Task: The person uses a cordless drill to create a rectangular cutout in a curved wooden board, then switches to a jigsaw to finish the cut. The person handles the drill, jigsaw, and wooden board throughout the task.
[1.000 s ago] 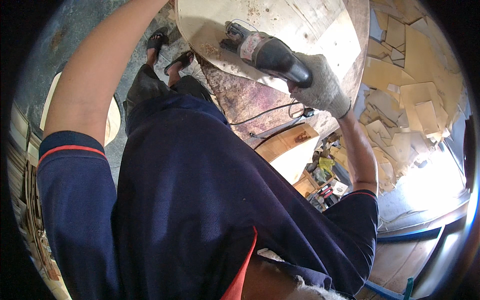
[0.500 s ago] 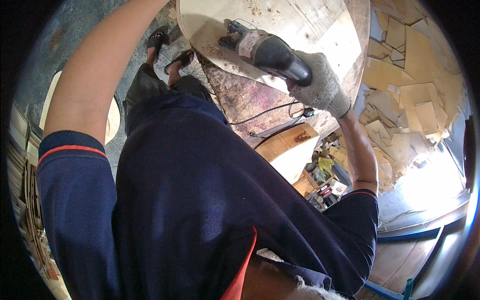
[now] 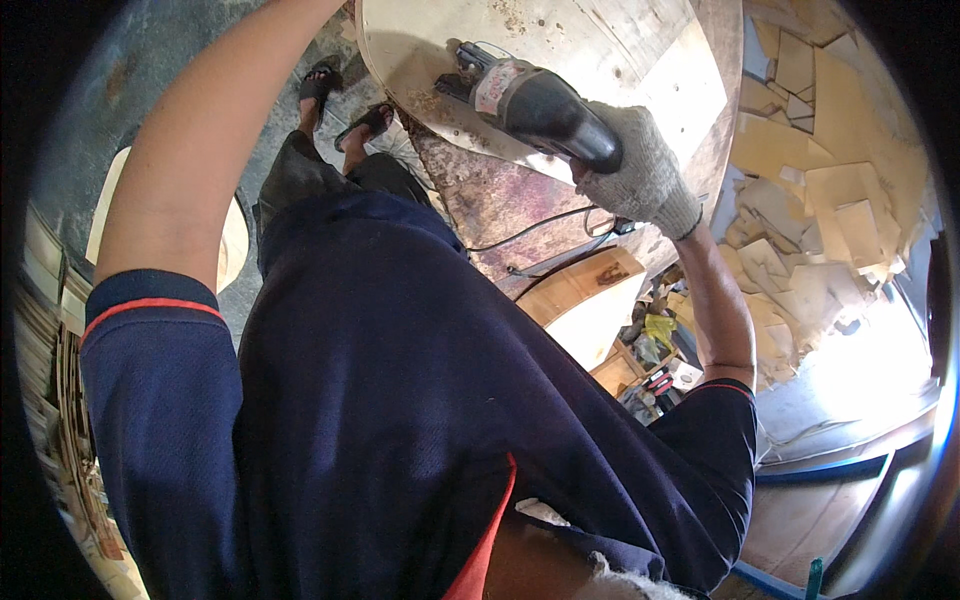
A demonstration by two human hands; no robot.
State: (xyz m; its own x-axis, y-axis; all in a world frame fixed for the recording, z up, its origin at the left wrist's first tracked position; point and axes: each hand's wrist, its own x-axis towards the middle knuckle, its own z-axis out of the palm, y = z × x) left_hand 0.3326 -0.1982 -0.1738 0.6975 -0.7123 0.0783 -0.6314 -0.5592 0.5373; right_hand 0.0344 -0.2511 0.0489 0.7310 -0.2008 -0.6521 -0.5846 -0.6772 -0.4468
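My right hand (image 3: 648, 165), in a grey knitted work glove, is wrapped round the rear grip of a black electric jigsaw (image 3: 545, 112). The front of the jigsaw points left and rests at the near left edge of a pale plywood sheet (image 3: 610, 40) with a curved outline. Its blade is hidden from here. My left forearm (image 3: 215, 110) stretches up past the top edge of the picture, so that hand is out of sight. Under the plywood lies a stained, worn work surface (image 3: 480, 195), with a black cord (image 3: 535, 228) across it.
A curved wooden piece (image 3: 590, 290) stands close to my body, beside a box of clutter (image 3: 650, 350). Many plywood offcuts (image 3: 840, 200) are heaped on the right. Stacked sheets (image 3: 65, 390) line the left edge. A pale rounded board (image 3: 235, 245) is low at left, partly behind my arm.
The view has shifted slightly, with my body and left arm a little further right in the picture. The jigsaw stays at nearly the same spot on the plywood, still gripped by my right hand.
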